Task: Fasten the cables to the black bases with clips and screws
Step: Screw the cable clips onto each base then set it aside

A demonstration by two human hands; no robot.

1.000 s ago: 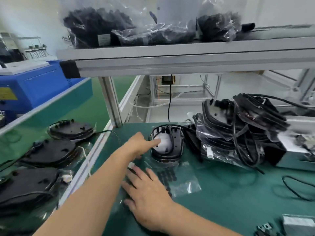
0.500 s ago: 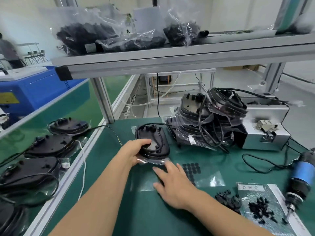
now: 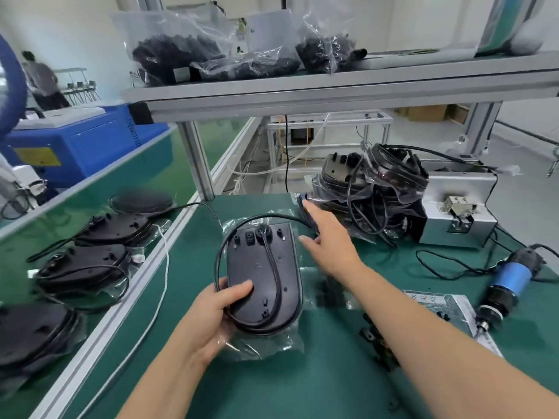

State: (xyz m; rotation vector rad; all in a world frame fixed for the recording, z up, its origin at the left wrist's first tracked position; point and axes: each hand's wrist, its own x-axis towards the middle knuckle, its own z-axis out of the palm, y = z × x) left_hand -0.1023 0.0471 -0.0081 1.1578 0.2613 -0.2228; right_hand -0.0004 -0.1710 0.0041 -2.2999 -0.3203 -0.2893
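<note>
A black oval base lies bottom-up on a clear plastic bag on the green mat, with its black cable running down its middle and looping round its rim. My left hand grips the base's near left edge, thumb on top. My right hand hovers beside the base's far right corner with its fingers straight, holding nothing. Small black clips lie loose on the mat under my right forearm.
A heap of bagged bases with cables stands behind my right hand, next to a grey screw feeder. A blue electric screwdriver lies at the right. More bases line the left conveyor. Bags of parts sit on the shelf overhead.
My left hand has pulled the base toward me and holds it flat. My right hand has lifted off the mat and reached forward past the base's right side.
</note>
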